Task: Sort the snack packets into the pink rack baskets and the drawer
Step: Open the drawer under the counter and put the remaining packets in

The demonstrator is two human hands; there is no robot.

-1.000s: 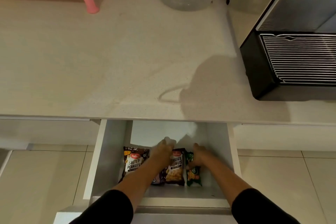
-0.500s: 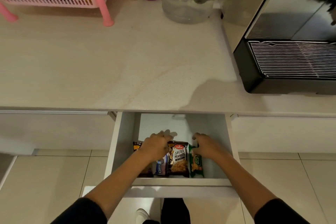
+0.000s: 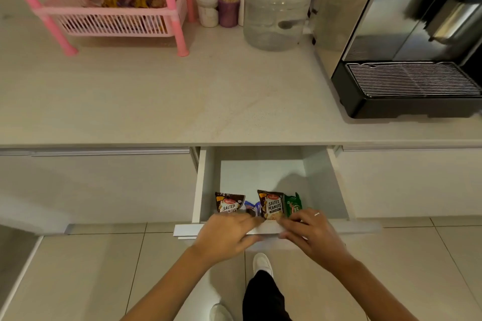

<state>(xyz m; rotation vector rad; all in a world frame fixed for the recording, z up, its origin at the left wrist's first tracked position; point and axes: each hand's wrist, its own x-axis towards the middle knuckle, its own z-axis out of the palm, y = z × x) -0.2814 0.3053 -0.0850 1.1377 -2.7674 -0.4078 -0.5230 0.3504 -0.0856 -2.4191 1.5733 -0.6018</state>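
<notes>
Head view: both hands, left [image 3: 226, 234] and right [image 3: 310, 232], rest with relaxed fingers on the open drawer [image 3: 263, 229] front. Snack packets [image 3: 271, 204] stand inside.

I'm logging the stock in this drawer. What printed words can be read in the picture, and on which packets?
"SALTED PEANUTS": right peanut packet, standing in the drawer.
"SALTED", second word half hidden: left peanut packet.
Green packet: print too blurred.
Blue packet: mostly hidden, unreadable.
Red brand logos: too small.
</notes>
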